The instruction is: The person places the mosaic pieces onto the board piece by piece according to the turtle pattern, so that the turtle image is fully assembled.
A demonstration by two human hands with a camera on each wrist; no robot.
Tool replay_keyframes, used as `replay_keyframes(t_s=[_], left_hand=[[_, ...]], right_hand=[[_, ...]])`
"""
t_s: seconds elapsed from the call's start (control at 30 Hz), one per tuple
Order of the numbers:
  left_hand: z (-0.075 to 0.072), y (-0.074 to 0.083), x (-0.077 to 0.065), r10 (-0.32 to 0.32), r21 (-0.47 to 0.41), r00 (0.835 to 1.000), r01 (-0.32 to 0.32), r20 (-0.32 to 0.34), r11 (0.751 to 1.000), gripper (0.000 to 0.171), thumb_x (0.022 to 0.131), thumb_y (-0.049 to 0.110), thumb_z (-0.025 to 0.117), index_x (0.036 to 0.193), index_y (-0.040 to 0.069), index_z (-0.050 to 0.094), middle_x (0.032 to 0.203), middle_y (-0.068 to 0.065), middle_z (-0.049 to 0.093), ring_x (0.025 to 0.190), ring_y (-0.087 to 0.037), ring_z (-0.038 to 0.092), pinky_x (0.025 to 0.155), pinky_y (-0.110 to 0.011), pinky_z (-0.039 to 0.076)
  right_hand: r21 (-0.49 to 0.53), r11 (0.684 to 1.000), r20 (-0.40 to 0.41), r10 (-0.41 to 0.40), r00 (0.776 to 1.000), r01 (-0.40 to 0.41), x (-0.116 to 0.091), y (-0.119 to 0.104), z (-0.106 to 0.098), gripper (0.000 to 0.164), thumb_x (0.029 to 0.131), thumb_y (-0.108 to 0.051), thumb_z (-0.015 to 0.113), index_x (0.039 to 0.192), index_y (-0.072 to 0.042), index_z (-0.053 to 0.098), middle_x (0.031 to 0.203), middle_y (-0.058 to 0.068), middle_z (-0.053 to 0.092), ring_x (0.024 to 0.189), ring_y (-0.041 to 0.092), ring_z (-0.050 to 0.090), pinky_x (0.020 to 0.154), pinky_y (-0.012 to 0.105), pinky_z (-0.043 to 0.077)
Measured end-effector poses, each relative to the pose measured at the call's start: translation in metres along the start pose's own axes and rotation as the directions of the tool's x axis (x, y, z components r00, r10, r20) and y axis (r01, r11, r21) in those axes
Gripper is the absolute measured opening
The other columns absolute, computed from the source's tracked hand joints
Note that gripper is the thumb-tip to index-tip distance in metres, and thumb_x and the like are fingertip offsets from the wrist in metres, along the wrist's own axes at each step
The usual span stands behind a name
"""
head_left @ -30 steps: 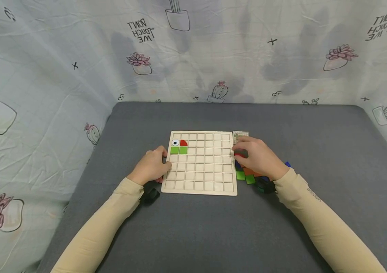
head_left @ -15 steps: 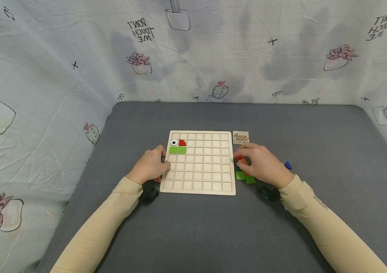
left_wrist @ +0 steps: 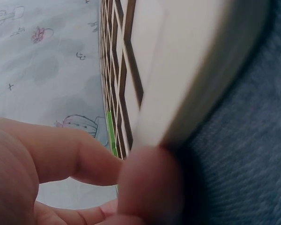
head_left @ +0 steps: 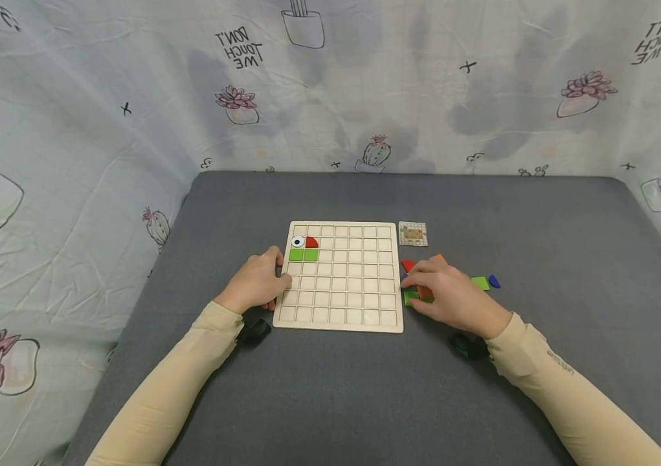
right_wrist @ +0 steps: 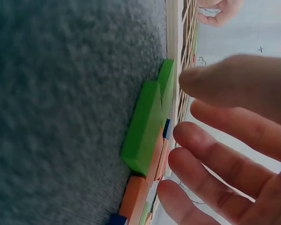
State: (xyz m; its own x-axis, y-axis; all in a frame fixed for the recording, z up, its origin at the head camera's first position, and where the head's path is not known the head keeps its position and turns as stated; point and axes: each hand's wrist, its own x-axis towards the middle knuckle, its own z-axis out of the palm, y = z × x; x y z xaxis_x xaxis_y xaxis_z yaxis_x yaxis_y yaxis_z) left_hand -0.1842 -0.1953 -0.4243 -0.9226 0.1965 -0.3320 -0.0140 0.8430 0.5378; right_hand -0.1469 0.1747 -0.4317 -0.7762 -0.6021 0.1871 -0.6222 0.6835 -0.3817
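Observation:
A pale wooden grid board (head_left: 342, 278) lies on the table. My left hand (head_left: 253, 282) grips its left edge, the thumb against the rim; in the left wrist view the thumb tip (left_wrist: 152, 183) meets the board's edge. In the board's upper left are an eye tile (head_left: 298, 241), a red quarter-round tile (head_left: 311, 243) and two green square tiles (head_left: 303, 255). Beyond the right edge, my right hand (head_left: 449, 291) is over a pile of coloured tiles. Its fingers are spread and hold nothing, close to a green tile (right_wrist: 143, 129) and an orange tile (right_wrist: 133, 194). The hand hides part of the pile.
A small picture card (head_left: 413, 234) lies at the board's upper right. Right of the hand are a loose green tile (head_left: 480, 283) and a blue rounded tile (head_left: 494, 281). A patterned cloth (head_left: 330, 84) hangs behind the grey table (head_left: 330, 395).
My right hand has moved from beside the card towards me, over the lower tiles, uncovering the card and upper tiles. The board has shifted slightly left with my left hand still on it.

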Motion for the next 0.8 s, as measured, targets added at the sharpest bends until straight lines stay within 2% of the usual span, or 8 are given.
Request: replay_keyframes(t_s=[0.07, 0.23, 0.43, 0.63, 0.8], left_hand=[[0.000, -0.001, 0.000, 0.003, 0.001, 1.000, -0.003, -0.001, 1.000, 0.034, 0.099, 0.018, 0.058, 0.126, 0.001, 0.047, 0.061, -0.010, 0.064, 0.045, -0.018, 0.062, 0.046, -0.032, 0.051], [0.000, -0.001, 0.000, 0.008, 0.001, 1.000, -0.008, -0.008, 1.000, 0.033, 0.099, 0.018, 0.058, 0.126, 0.001, 0.047, 0.062, -0.010, 0.064, 0.044, -0.018, 0.062, 0.045, -0.030, 0.051], [-0.001, 0.000, 0.000, 0.003, -0.004, 1.000, -0.003, -0.003, 1.000, 0.034, 0.099, 0.019, 0.058, 0.126, 0.001, 0.047, 0.062, -0.010, 0.064, 0.044, -0.018, 0.062, 0.045, -0.031, 0.051], [-0.001, -0.001, 0.001, 0.002, 0.001, 1.000, -0.002, -0.005, 1.000, 0.034, 0.098, 0.019, 0.058, 0.125, 0.002, 0.047, 0.061, -0.010, 0.064, 0.044, -0.018, 0.062, 0.046, -0.031, 0.052], [-0.001, 0.000, 0.001, 0.005, 0.000, 1.000, -0.005, -0.010, 1.000, 0.033, 0.098, 0.019, 0.058, 0.125, 0.002, 0.047, 0.063, -0.011, 0.064, 0.044, -0.018, 0.063, 0.045, -0.031, 0.051]], right_hand=[[-0.015, 1.000, 0.009, -0.010, 1.000, 0.010, -0.001, -0.001, 0.001, 0.028, 0.080, -0.008, 0.088, 0.107, -0.008, 0.079, 0.106, 0.003, 0.070, 0.090, 0.016, 0.056, 0.074, 0.035, 0.055], [-0.050, 0.998, 0.023, -0.029, 0.999, 0.030, -0.001, -0.003, 0.002, 0.027, 0.079, -0.008, 0.088, 0.105, -0.010, 0.079, 0.107, 0.004, 0.072, 0.096, 0.018, 0.062, 0.074, 0.035, 0.057], [-0.064, 0.997, 0.017, -0.048, 0.999, 0.049, -0.001, -0.003, 0.004, 0.025, 0.080, -0.004, 0.086, 0.103, -0.012, 0.079, 0.104, 0.002, 0.071, 0.093, 0.017, 0.062, 0.069, 0.030, 0.054], [-0.011, 0.996, -0.019, -0.087, 0.996, 0.087, 0.006, -0.005, 0.002, 0.022, 0.081, -0.002, 0.084, 0.097, -0.015, 0.080, 0.097, -0.002, 0.067, 0.080, 0.013, 0.059, 0.061, 0.024, 0.049], [0.049, 0.995, -0.006, -0.082, 0.997, 0.082, 0.019, -0.015, 0.000, 0.018, 0.084, -0.006, 0.083, 0.099, -0.014, 0.080, 0.101, -0.002, 0.067, 0.084, 0.015, 0.060, 0.068, 0.026, 0.051]])
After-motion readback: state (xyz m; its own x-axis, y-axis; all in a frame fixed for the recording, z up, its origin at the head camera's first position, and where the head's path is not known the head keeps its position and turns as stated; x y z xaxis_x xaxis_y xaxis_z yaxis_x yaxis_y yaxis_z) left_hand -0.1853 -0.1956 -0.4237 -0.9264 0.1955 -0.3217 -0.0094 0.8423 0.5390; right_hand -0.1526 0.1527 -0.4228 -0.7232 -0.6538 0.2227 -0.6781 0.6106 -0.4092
